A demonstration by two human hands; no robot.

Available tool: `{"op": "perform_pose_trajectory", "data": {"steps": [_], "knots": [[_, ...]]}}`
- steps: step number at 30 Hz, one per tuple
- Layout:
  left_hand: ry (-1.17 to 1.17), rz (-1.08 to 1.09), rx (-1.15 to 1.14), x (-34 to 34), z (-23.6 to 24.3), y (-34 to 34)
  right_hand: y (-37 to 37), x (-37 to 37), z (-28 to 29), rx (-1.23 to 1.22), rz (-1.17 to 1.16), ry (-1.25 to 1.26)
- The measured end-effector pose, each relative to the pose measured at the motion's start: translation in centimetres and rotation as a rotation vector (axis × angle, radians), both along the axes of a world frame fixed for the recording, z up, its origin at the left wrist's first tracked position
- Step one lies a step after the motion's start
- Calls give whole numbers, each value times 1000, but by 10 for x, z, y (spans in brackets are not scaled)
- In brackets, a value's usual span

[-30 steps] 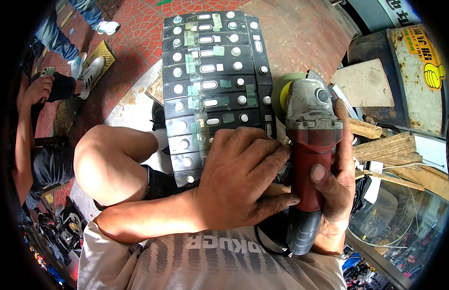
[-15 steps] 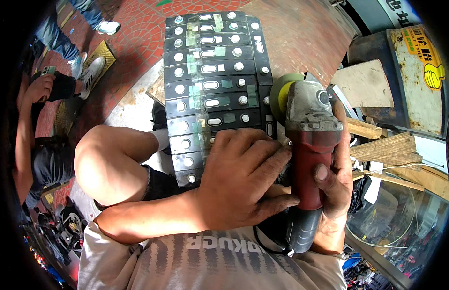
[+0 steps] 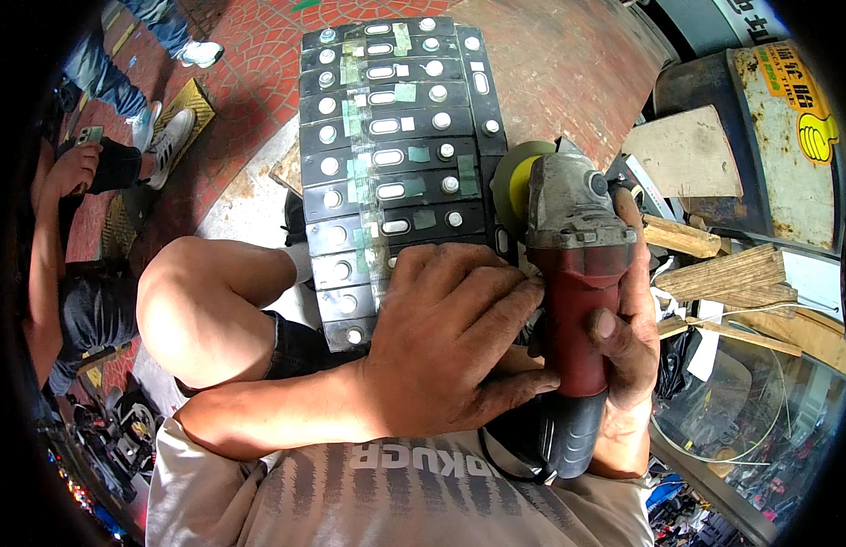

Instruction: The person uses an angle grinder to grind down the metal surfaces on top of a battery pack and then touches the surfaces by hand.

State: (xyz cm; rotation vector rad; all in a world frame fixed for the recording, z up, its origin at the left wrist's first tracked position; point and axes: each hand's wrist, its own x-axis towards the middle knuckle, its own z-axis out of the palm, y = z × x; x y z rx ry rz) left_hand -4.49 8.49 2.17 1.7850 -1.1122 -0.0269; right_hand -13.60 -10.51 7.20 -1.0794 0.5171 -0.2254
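A red and grey angle grinder (image 3: 573,292) with a yellow-green disc (image 3: 514,178) points away from me, its disc against the right side of a long black battery pack (image 3: 391,150) made of several flat cells with round terminals and green tape. My right hand (image 3: 628,333) is wrapped around the grinder's red body. My left hand (image 3: 455,342) lies flat on the near end of the pack, fingers touching the grinder's left side. My bare knee (image 3: 200,305) is beside the pack on the left.
Red brick paving (image 3: 551,64) lies beyond the pack. Wooden scraps (image 3: 733,273) and a rusty dark drum (image 3: 769,155) crowd the right. A seated person holding a phone (image 3: 67,173) is at far left, another person's shoes (image 3: 172,137) nearby.
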Motion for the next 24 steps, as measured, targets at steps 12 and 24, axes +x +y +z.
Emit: {"op": "perform_pose_trajectory", "data": {"steps": [12,24], "knots": [[-24,-11,34,0,6,-1,-1,-4,9,-39,-85,29],[-7,-12,0,-2,3,5,1,-1,1,-50,27,-3]]}}
